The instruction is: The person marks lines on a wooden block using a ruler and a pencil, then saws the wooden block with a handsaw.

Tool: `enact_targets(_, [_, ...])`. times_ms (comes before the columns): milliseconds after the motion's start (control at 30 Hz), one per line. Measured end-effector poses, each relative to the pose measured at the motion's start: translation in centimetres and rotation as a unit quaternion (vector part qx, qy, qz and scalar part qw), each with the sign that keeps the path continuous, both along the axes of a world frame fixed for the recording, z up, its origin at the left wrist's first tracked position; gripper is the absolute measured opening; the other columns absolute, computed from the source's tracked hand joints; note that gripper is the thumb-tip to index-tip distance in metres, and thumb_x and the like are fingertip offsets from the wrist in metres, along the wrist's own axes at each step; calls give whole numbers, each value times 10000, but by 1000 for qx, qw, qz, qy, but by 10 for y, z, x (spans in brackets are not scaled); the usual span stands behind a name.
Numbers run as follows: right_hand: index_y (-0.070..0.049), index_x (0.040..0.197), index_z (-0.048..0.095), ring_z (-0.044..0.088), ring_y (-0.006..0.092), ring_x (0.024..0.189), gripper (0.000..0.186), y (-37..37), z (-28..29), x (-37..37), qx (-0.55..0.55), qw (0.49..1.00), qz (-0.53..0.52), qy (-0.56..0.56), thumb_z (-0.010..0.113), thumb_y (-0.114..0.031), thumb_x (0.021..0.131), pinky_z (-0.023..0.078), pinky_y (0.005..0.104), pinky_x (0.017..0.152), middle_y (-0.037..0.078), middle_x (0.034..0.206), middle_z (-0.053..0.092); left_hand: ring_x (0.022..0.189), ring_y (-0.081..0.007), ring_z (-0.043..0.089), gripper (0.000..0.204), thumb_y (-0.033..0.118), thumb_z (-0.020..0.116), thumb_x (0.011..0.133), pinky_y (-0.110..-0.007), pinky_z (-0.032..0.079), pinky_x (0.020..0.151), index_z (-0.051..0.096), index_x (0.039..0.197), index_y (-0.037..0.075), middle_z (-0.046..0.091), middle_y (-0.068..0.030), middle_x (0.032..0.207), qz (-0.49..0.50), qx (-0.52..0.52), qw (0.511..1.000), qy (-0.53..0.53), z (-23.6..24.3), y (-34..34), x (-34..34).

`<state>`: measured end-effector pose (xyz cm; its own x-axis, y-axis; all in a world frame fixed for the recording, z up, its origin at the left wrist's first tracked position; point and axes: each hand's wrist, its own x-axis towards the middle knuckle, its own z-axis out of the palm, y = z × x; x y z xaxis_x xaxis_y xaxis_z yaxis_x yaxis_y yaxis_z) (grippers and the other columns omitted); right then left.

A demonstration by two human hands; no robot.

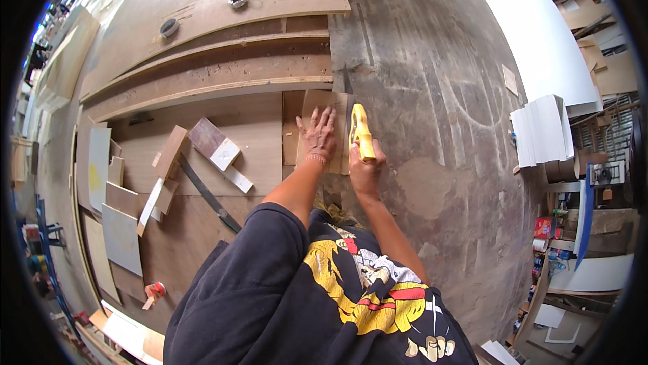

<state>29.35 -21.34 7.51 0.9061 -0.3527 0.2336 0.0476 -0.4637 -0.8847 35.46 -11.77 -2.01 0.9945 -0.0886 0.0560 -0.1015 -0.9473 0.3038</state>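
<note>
Left hand [318, 137] lies flat, fingers spread, pinning the small plywood piece [324, 105]; right hand [365, 166] grips the yellow-handled handsaw [360, 132] just beside it; risk: a blade jump could nick my fingers.

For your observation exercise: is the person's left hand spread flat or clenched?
Spread flat: the left hand lies palm-down, fingers splayed, on the small plywood piece.
</note>
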Motion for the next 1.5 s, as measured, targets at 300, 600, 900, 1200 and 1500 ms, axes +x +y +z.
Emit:
enact_targets(300, [30,798,556,582,322,631,96,-10,2,19,-35,996,80,-37,608,-38,753,452,371,579,175,692,578,1331,-225,258,509,139,431,798,-511,50,1109,431,1305,100,374,-15,1390,55,7,998,-32,-4,-6,5])
enact_targets(600, [15,778,531,577,372,629,108,-7,11,3,-100,992,72,-33,613,-53,762,449,408,549,207,680,562,1295,-225,312,476,137,455,773,-445,168,1102,473,1245,81,408,-54,1339,-55,5,997,-47,-2,9,22])
enact_targets(900, [14,790,543,583,337,583,61,-20,61,-72,-2,998,49,51,602,-1,781,448,363,531,169,638,560,1302,-242,304,527,121,466,734,-437,167,1103,468,1261,96,421,-57,1330,-45,23,998,-40,-14,12,24])
enact_targets(1200, [20,731,490,552,390,570,101,-10,-2,4,-77,997,18,4,575,-23,764,423,437,507,212,615,530,1322,-237,281,456,151,394,828,-452,138,1110,474,1273,93,414,-38,1357,-56,33,996,-58,-5,3,22])
enact_targets(1500, [25,754,506,587,410,675,109,0,5,0,-61,997,31,-25,586,-49,757,474,428,571,237,679,574,1321,-234,283,450,141,418,820,-474,131,1106,471,1266,112,411,-25,1347,-28,9,998,-51,-11,6,24])
